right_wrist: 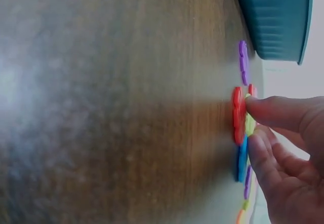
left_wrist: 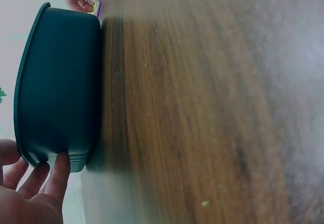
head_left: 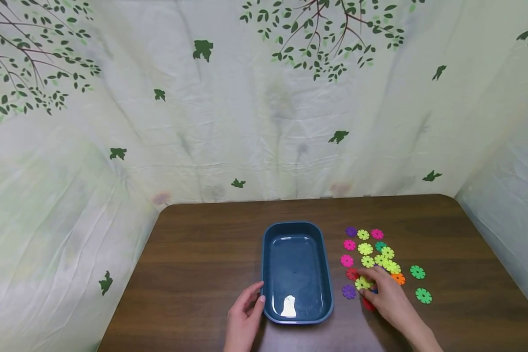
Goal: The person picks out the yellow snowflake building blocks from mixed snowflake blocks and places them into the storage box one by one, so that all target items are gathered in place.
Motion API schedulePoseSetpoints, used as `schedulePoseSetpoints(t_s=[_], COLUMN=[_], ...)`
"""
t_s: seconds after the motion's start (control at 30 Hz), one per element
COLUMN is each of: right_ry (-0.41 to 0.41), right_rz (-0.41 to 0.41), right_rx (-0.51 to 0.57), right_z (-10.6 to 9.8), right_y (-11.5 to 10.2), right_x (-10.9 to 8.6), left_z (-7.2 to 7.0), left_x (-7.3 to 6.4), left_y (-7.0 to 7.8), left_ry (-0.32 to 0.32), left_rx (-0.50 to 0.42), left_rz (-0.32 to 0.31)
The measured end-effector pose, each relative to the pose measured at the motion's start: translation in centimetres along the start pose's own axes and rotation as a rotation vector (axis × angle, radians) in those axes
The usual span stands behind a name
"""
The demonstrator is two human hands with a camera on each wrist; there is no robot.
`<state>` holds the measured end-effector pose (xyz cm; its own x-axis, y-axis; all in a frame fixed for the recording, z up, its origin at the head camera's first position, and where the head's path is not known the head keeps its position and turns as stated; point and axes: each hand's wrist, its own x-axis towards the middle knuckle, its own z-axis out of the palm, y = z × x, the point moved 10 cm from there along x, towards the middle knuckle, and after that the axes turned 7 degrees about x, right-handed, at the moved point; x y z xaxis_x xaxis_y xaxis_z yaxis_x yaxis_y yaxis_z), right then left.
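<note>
Right hand: lower right of the head view, its fingers curled down onto the near end of a cluster of flat flower-shaped discs; thumb and forefinger pinch a yellow-green disc.
Pinched disc: at the fingertips, lying among the near discs of the cluster; in the right wrist view it sits on edge between the fingertip and a red disc, with a blue disc just below it.
Left hand: lower centre of the head view, fingers spread apart and straight, their tips touching the near left corner of the tray; they grip nothing.
Tray: one, dark blue-green, rectangular with rounded corners, centre of the tabletop, just left of the discs.
White scrap: one, lying inside the tray at its near end.
Disc count in the head view: about six yellow-green, three pink, two purple, two red, two bright green set apart at the right, one teal, one orange; the blue one is mostly hidden under the hand.
Nearest loose disc: a purple disc, between the tray and the right hand.
</note>
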<state>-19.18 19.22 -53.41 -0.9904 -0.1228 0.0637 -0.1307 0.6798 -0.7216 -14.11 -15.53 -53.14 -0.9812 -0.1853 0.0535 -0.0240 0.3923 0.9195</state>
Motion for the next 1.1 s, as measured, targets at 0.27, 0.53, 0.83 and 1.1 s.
schedulePoseSetpoints(t_s=[0.27,0.53,0.83,1.1], right_ry=[-0.055,-0.047,-0.068,-0.089], right_rz=[0.088,0.043,0.032,0.063], right_rx=[0.096,0.065,0.043,0.013], right_z=[0.1,0.1,0.1,0.2], right_y=[1.0,0.8,0.5,0.7], right_x=[0.3,0.4,0.7,0.8], left_z=[0.1,0.1,0.0,0.0], left_x=[0.0,0.0,0.0,-0.1], left_y=[-0.1,-0.2,-0.3,-0.3], left_ry=[0.0,-0.006,-0.008,-0.005], left_rx=[0.002,-0.007,-0.018,-0.019], left_rz=[-0.022,-0.042,-0.062,-0.078])
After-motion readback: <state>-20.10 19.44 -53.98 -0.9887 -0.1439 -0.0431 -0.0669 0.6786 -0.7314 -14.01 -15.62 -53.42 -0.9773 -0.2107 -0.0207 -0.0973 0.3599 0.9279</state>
